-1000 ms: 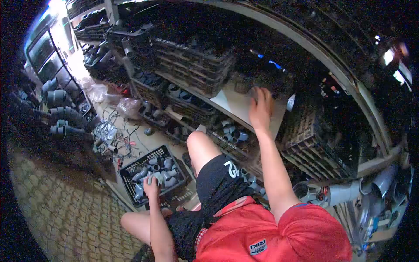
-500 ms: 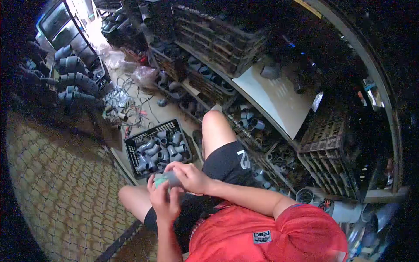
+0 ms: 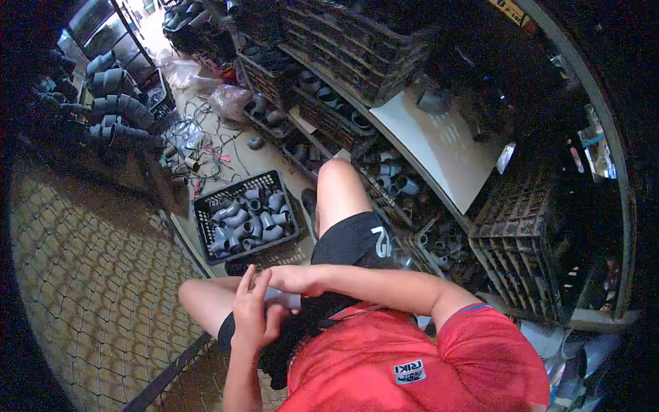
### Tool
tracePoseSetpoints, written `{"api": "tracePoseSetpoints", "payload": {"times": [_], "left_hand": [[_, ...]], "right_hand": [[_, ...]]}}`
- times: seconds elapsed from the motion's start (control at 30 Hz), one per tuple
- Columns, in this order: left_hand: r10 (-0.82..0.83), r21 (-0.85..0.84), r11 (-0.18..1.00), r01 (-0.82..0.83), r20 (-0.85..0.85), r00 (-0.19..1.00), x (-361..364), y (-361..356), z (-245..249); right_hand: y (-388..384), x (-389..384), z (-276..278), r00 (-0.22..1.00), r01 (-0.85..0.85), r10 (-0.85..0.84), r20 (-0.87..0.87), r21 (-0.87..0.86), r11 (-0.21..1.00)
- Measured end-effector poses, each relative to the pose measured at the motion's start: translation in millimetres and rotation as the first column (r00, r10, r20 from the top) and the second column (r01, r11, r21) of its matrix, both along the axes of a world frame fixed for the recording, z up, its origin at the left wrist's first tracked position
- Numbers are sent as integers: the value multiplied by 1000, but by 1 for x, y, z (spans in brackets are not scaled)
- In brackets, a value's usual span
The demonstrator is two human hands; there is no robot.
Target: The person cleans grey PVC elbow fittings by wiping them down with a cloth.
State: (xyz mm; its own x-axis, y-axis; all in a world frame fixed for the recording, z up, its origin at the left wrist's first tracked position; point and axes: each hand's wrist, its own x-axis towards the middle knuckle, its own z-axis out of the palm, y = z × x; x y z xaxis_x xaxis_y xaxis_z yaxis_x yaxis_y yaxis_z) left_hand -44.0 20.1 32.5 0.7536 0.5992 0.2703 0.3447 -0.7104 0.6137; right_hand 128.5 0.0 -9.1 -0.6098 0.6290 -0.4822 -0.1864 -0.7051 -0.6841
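A grey plastic pipe fitting [image 3: 283, 299] is between my two hands, above my lap. My right hand [image 3: 296, 277] wraps over it from the far side, closed, with most of its fingers hidden. My left hand [image 3: 252, 312] holds the fitting's near end between its bent thumb and its fingers, two of which point up, nearly straight. Part of the fitting is covered by the left hand. Past my knees, a black plastic crate [image 3: 200, 230] on the floor holds several grey elbow fittings [image 3: 268, 221].
Dark crates [image 3: 515, 237] stand stacked on the right, near a pale sheet [image 3: 432, 147]. Bins of fittings [image 3: 395, 182] line that side. Wire mesh [image 3: 89, 288] runs along the left. Loose wires [image 3: 206, 147] and plastic bags [image 3: 230, 101] lie on the floor ahead.
Both hands have moved slightly down, nearer my body. The green piece that showed at my left fingers is out of sight. The grey fitting now shows its end toward the right.
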Motion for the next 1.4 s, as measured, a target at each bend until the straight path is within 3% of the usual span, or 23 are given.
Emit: {"api": "tracePoseSetpoints", "payload": {"times": [0.03,0.1,0.17,0.23,0.3,0.37,0.4,0.43,0.47,0.5,0.57,0.63,0.7,0.77,0.97,1.03,1.1,1.13,1.17,1.2,1.3,1.33,1.4], "left_hand": [[3,1,1000,-3,-3,1000,-2,-1,-10],[387,-387,877,-285,217,896,-1,1,-42],[488,-450,828,-336,282,826,7,4,-45],[758,-590,624,-512,299,579,17,10,-33],[797,-558,593,-581,302,523,23,21,-19],[830,-695,554,-458,500,247,21,25,-14],[774,-557,633,-537,471,424,21,14,-10],[796,-850,341,-403,33,604,37,12,37],[796,-852,330,-406,21,605,33,8,34],[722,-806,429,-407,36,691,28,5,26],[536,-690,633,-351,64,842,20,11,3],[326,-553,795,-250,41,945,8,18,-12],[355,-336,854,-397,-181,917,2,27,-15],[283,231,923,-308,134,950,3,32,-17],[255,299,912,-280,123,959,7,24,-24],[401,104,908,-405,58,914,12,23,-32],[396,141,896,-422,177,901,18,29,-40],[455,-416,833,-364,140,880,16,27,-41],[488,-842,499,-205,77,870,16,25,-37],[532,-983,178,-36,66,844,14,24,-43],[408,-681,672,-289,15,913,22,25,-31],[416,-677,675,-294,21,909,20,28,-34],[293,45,954,-296,63,954,18,36,-38]], "right_hand": [[-2,-11,-14,993,107,-112,22,168,980],[2,-21,-13,847,163,-439,301,638,753],[2,-25,5,774,145,-500,389,659,738],[3,-26,20,662,193,-712,234,864,465],[13,-16,23,627,131,-762,160,943,306],[24,-14,14,532,443,-834,145,792,420],[33,-18,12,491,663,-870,46,628,407],[39,-22,10,413,834,-911,-23,411,368],[40,-27,6,452,891,-889,-70,-3,454],[41,-31,2,443,897,-891,-101,53,440],[36,-26,3,433,837,-873,-226,-258,482],[31,-35,-11,404,855,-876,-262,-231,464],[27,-38,-13,404,865,-872,-277,-194,462],[25,-31,-11,484,843,-874,41,244,479],[44,-5,9,528,798,-843,-101,-282,533],[51,-21,-7,470,874,-877,96,90,478],[46,-27,5,416,890,-902,-114,252,379],[42,-28,10,429,894,-878,-213,240,379],[38,-26,16,437,896,-844,-310,227,381],[37,-20,15,503,864,-795,-339,234,447],[41,4,7,579,794,-806,-122,307,524],[39,4,4,549,816,-828,-117,292,500],[39,1,-2,518,836,-847,-118,277,473]]}}
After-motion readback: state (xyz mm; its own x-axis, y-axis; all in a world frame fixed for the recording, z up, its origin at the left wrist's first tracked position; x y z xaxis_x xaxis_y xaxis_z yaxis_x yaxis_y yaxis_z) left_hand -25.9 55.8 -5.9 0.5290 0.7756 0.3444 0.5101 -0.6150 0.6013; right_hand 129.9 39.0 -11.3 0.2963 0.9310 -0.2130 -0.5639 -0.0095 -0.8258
